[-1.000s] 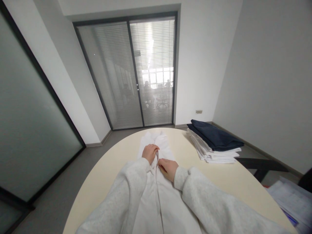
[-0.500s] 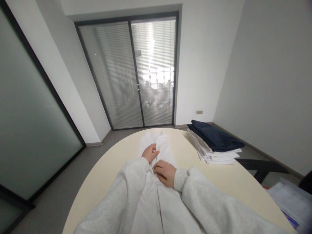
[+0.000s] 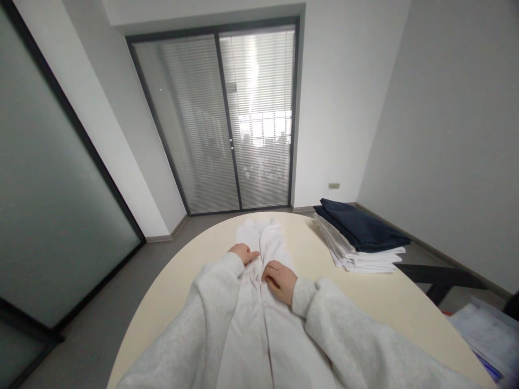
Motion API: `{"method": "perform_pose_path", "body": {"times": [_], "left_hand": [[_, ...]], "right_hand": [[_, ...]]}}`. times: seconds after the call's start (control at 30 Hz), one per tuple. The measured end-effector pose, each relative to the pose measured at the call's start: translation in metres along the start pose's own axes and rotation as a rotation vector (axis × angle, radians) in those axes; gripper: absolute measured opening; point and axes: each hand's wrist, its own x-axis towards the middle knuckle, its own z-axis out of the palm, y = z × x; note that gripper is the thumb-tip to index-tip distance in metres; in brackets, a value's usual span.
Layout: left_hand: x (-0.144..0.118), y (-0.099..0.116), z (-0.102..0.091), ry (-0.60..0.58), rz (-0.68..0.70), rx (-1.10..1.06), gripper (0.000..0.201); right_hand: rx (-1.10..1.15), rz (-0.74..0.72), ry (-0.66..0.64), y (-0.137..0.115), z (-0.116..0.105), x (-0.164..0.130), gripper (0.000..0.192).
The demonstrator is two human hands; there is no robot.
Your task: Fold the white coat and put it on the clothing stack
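Note:
A white shirt (image 3: 279, 346) lies lengthwise on the round table, its collar end at the far edge and its front opening running down the middle. My left hand (image 3: 244, 253) rests on the shirt's left front, a finger stretched toward the opening and the others partly hidden. Just right of the opening, my right hand (image 3: 280, 281) has its fingers curled down and closed at the fabric edge. The cloth between the two hands is bunched in small folds. Buttons are too small to make out.
At the table's right stands a stack of folded white clothes (image 3: 365, 260) topped by dark navy garments (image 3: 359, 227). A black chair part (image 3: 441, 276) and papers (image 3: 486, 329) are beyond the cream tabletop (image 3: 162, 313). A glass door with blinds (image 3: 259, 189) is ahead.
My left hand has drawn back to the left and turned palm down, uncovering more of the shirt's opening. The right hand has shifted slightly up and right, still at the opening.

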Motion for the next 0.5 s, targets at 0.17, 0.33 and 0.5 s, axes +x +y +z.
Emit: {"method": "perform_pose_path", "body": {"times": [0.17, 0.33, 0.5], "left_hand": [[-0.006, 0.015, 0.008, -0.044, 0.057, 0.051, 0.033], [-0.001, 0.009, 0.007, -0.208, 0.023, -0.292, 0.025], [0.002, 0.006, 0.014, -0.146, 0.031, -0.368, 0.022]], "right_hand": [[-0.101, 0.053, 0.023, 0.002, 0.004, 0.000, 0.015], [-0.129, 0.058, -0.030, 0.000, -0.002, -0.001, 0.018], [-0.127, -0.026, -0.137, -0.003, -0.005, 0.000, 0.023]]}}
